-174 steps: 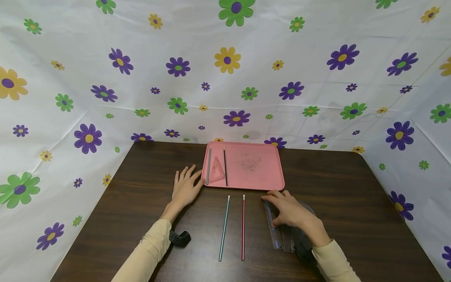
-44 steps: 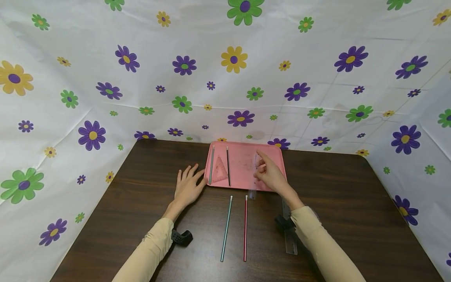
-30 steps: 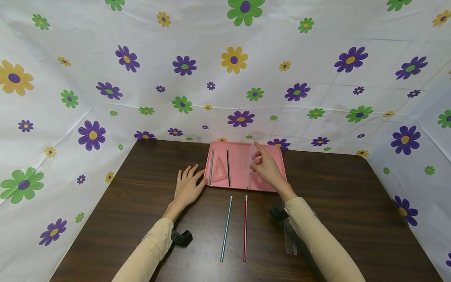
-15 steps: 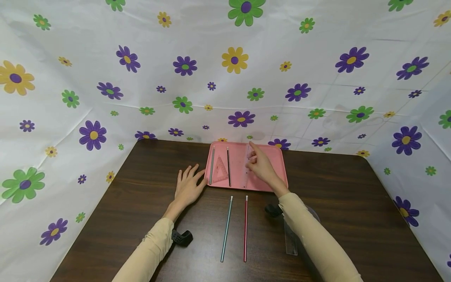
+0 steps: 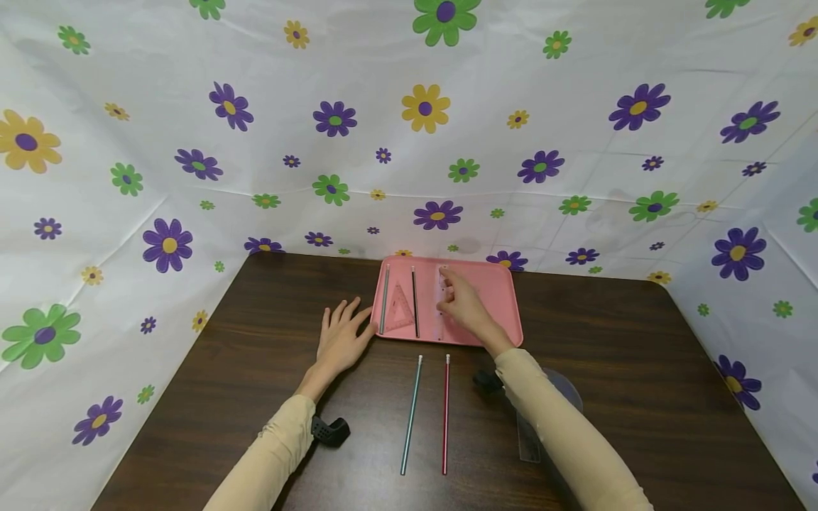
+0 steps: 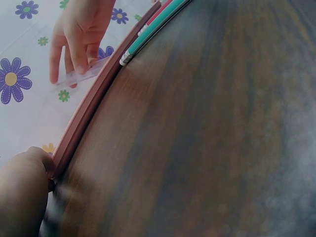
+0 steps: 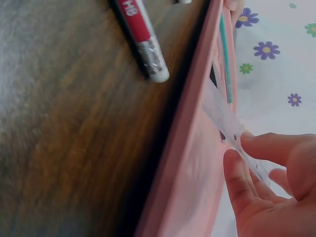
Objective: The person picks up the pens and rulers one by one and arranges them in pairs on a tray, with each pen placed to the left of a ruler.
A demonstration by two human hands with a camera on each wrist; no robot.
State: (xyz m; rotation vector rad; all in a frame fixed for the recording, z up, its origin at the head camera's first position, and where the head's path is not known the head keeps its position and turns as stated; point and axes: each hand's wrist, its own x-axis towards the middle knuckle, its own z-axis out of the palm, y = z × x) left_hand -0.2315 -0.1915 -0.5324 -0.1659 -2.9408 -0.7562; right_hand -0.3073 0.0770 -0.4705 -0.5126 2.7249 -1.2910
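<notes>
My right hand point(image 5: 465, 304) pinches a clear ruler point(image 5: 439, 328) between thumb and fingers over the middle of the pink tray point(image 5: 495, 287). In the right wrist view the ruler point(image 7: 222, 113) slants across the tray's inside, its near end at the long wall. Left of it in the tray lie a black pencil point(image 5: 415, 305), a clear set square point(image 5: 400, 312) and a green pencil point(image 5: 384, 301). My left hand point(image 5: 341, 342) rests with spread fingers at the tray's left edge, its thumb right at the near left corner.
On the dark table point(image 5: 639, 355), a teal pencil point(image 5: 412, 415) and a red pencil point(image 5: 445, 419) lie in front of the tray. Another clear ruler point(image 5: 528, 441) and a clear rounded piece point(image 5: 565, 387) are partly hidden by the right sleeve point(image 5: 569, 433). A flowered cloth point(image 5: 358, 106) hangs behind.
My right hand has picked up the ruler from the table, carried it over the tray and moved it left towards the black pencil. My left hand has stayed at the tray's edge.
</notes>
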